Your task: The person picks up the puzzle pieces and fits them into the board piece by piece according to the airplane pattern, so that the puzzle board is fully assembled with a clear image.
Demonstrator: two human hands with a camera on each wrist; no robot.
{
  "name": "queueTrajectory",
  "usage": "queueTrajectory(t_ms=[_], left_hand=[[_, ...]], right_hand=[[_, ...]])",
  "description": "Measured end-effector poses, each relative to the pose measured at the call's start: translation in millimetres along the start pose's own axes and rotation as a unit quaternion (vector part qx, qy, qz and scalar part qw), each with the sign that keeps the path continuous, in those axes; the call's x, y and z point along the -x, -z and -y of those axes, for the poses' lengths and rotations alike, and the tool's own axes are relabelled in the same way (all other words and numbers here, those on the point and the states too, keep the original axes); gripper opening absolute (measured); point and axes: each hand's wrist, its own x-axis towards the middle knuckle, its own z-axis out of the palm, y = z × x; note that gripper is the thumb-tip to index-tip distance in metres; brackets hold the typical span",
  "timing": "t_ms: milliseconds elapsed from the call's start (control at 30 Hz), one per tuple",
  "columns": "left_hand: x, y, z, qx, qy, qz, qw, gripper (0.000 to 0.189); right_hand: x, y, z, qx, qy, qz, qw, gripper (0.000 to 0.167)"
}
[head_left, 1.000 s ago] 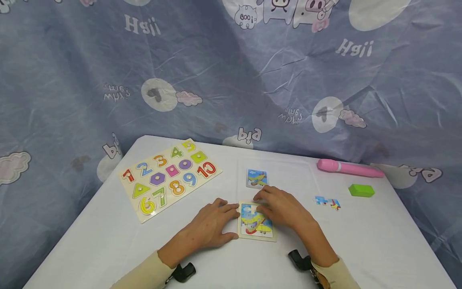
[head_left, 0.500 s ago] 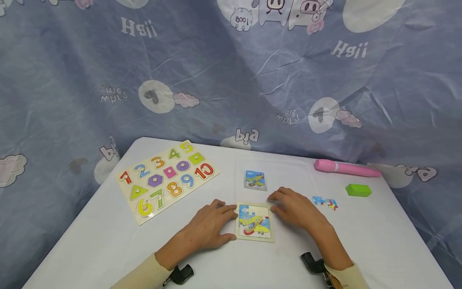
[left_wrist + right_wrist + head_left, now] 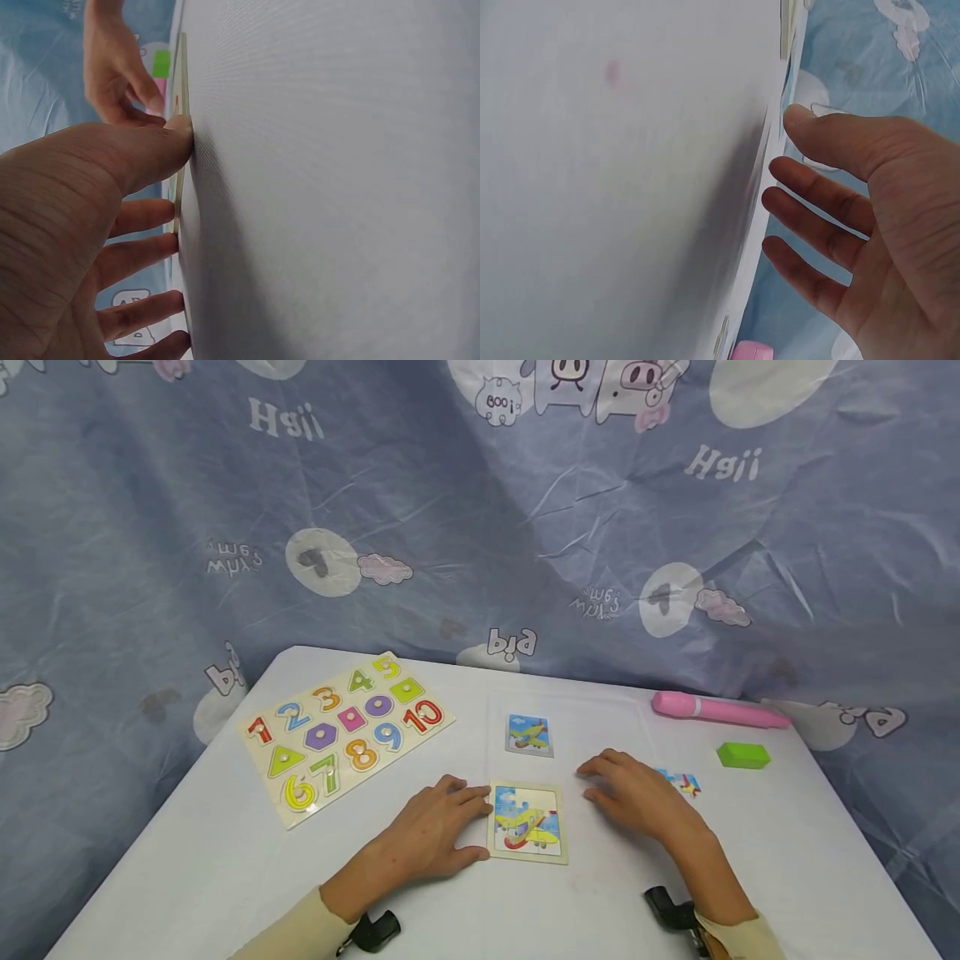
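Observation:
An airplane jigsaw puzzle (image 3: pixel 523 833) lies flat in a thin wooden frame, with a bare white patch at its upper right. My left hand (image 3: pixel 431 831) rests at the frame's left side, fingers spread; in the left wrist view the thumb touches the frame's edge (image 3: pixel 184 71). To the right of the puzzle my right hand (image 3: pixel 637 797) hovers low over the table with relaxed fingers and holds nothing. In the right wrist view those fingers (image 3: pixel 810 184) are apart. Loose puzzle pieces (image 3: pixel 687 783) lie just beyond the right hand, which partly hides them.
Behind the puzzle lies a small airplane picture card (image 3: pixel 528 733). A number-and-shape board (image 3: pixel 405 747) sits at the left. At the far right are a pink pen-shaped object (image 3: pixel 731 711) and a green block (image 3: pixel 743 756). A patterned curtain (image 3: pixel 450 510) hangs behind the white table.
My right hand has drawn back from the puzzle's upper right toward the loose pieces. The left hand has kept its place at the frame's left edge.

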Motion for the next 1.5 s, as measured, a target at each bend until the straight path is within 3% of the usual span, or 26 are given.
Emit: queueTrajectory(t_ms=[567, 900, 1233, 1500], left_hand=[[0.3, 0.8, 0.2, -0.003, 0.001, 0.0, 1.0, 0.057], [0.0, 1.3, 0.8, -0.005, 0.001, 0.0, 1.0, 0.058], [0.2, -0.1, 1.6, 0.003, 0.002, -0.001, 1.0, 0.058], [0.7, 2.2, 1.2, 0.0, -0.002, -0.001, 1.0, 0.058]], right_hand=[[10.3, 10, -36, -0.004, -0.041, 0.002, 0.9991, 0.032], [21.2, 22, -62, -0.027, -0.098, 0.03, 0.9944, 0.038], [30.3, 22, -86, -0.037, -0.124, 0.044, 0.9906, 0.039], [36.1, 26, -93, -0.049, -0.113, 0.048, 0.9912, 0.038]])
